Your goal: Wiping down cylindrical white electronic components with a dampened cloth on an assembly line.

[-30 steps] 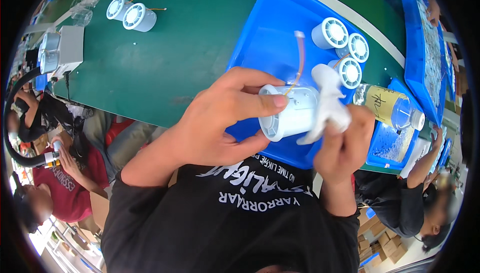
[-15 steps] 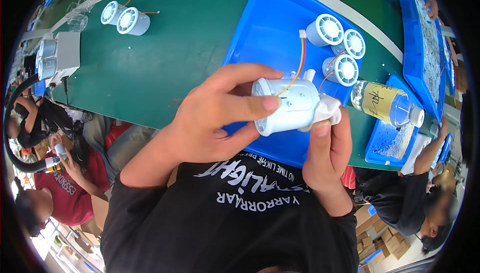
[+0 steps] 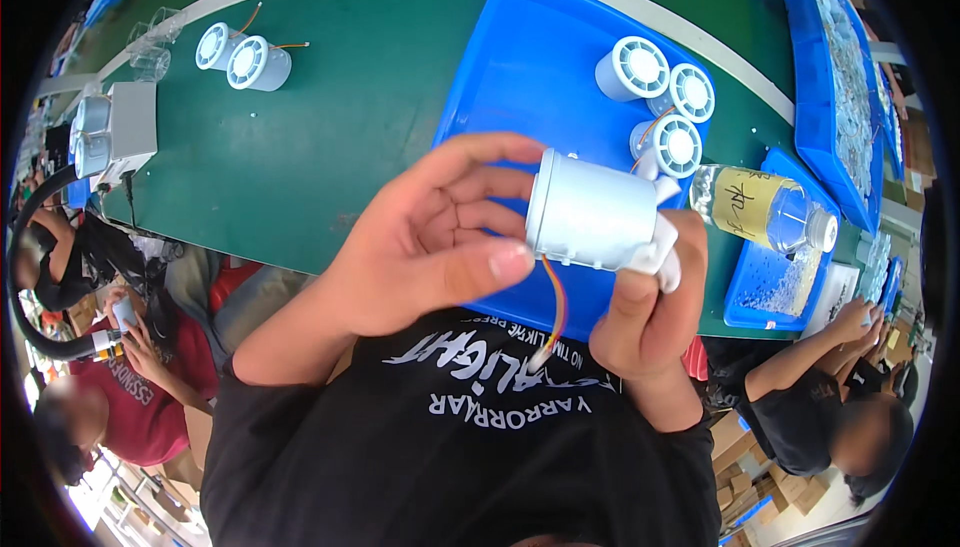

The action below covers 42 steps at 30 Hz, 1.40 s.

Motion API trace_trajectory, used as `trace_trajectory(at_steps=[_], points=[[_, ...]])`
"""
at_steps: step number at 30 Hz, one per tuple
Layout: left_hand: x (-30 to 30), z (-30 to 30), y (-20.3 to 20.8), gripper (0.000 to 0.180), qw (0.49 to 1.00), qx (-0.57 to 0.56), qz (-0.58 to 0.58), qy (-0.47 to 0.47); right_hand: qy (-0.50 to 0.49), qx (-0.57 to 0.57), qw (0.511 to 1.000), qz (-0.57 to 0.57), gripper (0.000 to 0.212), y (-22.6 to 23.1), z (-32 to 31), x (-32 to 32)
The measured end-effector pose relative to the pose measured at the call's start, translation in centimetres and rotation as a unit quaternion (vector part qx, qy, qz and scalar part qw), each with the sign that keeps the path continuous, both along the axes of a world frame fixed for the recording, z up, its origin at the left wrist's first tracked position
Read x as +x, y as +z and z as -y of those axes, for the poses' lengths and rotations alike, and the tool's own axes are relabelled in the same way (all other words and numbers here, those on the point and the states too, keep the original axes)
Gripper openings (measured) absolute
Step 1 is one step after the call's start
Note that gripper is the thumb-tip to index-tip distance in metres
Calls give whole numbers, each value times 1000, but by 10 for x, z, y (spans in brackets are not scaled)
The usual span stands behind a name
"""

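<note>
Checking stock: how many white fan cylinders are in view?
6: one held by both hands, three in the blue tray, two on the green table. More may be hidden.

White fan housing (image 3: 592,215), orange-yellow wire (image 3: 553,307), blue tray (image 3: 520,77), green table (image 3: 340,137)

3 fan housings (image 3: 665,107) are sitting in the far right corner of a tray (image 3: 520,67) that is lying on the table (image 3: 330,137). A bottle (image 3: 765,209) is lying just right of the tray. 2 more housings (image 3: 242,55) are resting far left.
</note>
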State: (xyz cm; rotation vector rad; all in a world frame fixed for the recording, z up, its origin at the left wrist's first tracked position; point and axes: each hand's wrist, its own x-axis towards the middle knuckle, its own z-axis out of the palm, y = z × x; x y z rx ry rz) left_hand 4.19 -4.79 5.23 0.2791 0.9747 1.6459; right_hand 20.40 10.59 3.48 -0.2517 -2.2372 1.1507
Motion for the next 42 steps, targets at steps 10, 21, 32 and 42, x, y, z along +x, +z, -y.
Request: trace_trajectory(at_steps=[10, 21, 32, 42], points=[[-13, 0, -1, 73, 776, -4, -629, -47, -32, -462, 878, 118, 35, 17, 2, -14], [-7, -7, 4, 77, 993, -22, -118, -11, 3, -105, 993, 52, 35, 8, 1, -1], [-12, -6, -5, 76, 772, 5, -633, -58, -23, -463, 874, 148, 33, 13, -5, -9], [-10, -6, 5, 71, 994, -55, -85, -36, 16, 58, 998, -4, 26, -10, 4, 4]])
